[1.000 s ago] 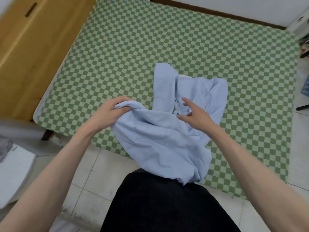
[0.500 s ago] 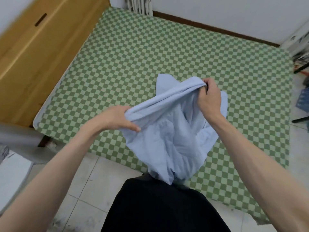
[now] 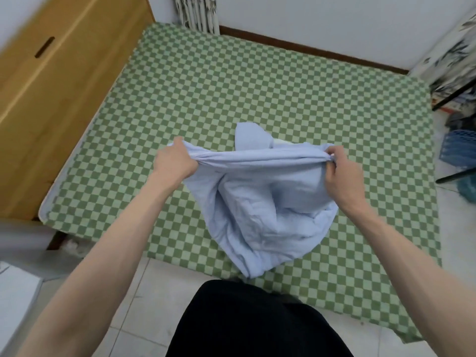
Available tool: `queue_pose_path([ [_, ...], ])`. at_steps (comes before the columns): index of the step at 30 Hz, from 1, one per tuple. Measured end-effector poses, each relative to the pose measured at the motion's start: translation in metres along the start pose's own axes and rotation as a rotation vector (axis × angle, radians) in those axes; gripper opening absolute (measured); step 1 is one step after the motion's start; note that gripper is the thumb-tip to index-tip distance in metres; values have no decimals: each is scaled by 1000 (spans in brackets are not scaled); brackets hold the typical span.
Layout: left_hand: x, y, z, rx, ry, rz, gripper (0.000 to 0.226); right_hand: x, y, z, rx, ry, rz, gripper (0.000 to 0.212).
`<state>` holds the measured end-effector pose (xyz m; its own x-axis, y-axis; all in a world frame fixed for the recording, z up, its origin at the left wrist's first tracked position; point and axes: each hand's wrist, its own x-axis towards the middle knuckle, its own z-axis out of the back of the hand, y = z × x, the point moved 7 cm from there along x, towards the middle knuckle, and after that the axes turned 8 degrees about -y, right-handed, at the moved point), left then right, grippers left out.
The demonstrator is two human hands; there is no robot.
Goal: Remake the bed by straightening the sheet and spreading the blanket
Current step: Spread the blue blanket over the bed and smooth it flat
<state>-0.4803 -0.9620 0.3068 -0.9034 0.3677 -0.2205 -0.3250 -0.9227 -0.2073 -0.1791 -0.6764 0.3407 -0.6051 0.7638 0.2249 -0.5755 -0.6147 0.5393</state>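
While the pale blue blanket (image 3: 260,202) is hanging bunched in the middle of the frame, its top edge is being stretched into a taut band between two hands. The left hand (image 3: 173,163) is gripping one end of that edge, fingers curled tight around the gathered cloth, just left of centre. The right hand (image 3: 341,173) is clutching the other end right of centre, thumb and fingers pinching a twisted wad of fabric. Below the band the blanket is drooping in deep folds, its lowest corner dangling over the near edge of the bed, and a loose flap is poking up behind the band toward the centre of the picture.

Under it all, the green checkered sheet (image 3: 257,86) is lying flat across the mattress, filling most of the upper and middle frame. A strip of white mattress edge (image 3: 45,210) is showing at the left corner of the bed. A wooden cabinet (image 3: 51,99) is standing against the bed in the upper left. A patterned curtain (image 3: 197,14) is hanging at the top centre. A blue plastic basket (image 3: 458,148) is sitting at the right edge. White floor tiles (image 3: 144,318) are running along the bottom, and the person's black garment (image 3: 252,323) is filling the lower centre.
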Motion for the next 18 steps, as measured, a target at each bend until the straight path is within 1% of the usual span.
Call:
queue_pose_path([
  [3,-1,27,14,-136,-181,19,97,-25,0,-18,-61,175,128,18],
  [4,-5,37,8,-161,-208,19,101,-39,-1,-27,-83,269,163,24],
  [5,-11,47,-5,-172,-161,30,103,-56,-2,-40,-130,396,200,31],
  [6,-21,58,-27,-154,-32,52,104,-75,-5,-54,-201,547,242,36],
  [7,-33,70,-56,-117,165,83,106,-97,-10,-70,-284,708,285,37],
  [9,-76,98,-113,-113,648,196,109,-137,-23,-93,-410,969,337,27],
  [10,-101,110,-134,-168,870,273,107,-152,-31,-99,-432,1039,323,22],
  [11,-121,121,-151,-231,1028,331,104,-160,-37,-102,-418,1054,291,18],
  [12,-135,131,-164,-289,1106,371,102,-165,-42,-102,-376,1035,242,16],
  [13,-144,139,-174,-332,1121,415,101,-167,-46,-102,-314,994,197,13],
  [15,-150,150,-192,-377,1031,482,97,-173,-44,-101,-183,943,183,8],
  [17,-153,151,-205,-442,927,544,90,-184,-38,-100,-64,940,147,18],
  [18,-155,151,-210,-451,897,579,86,-187,-36,-97,-18,952,69,22],
])
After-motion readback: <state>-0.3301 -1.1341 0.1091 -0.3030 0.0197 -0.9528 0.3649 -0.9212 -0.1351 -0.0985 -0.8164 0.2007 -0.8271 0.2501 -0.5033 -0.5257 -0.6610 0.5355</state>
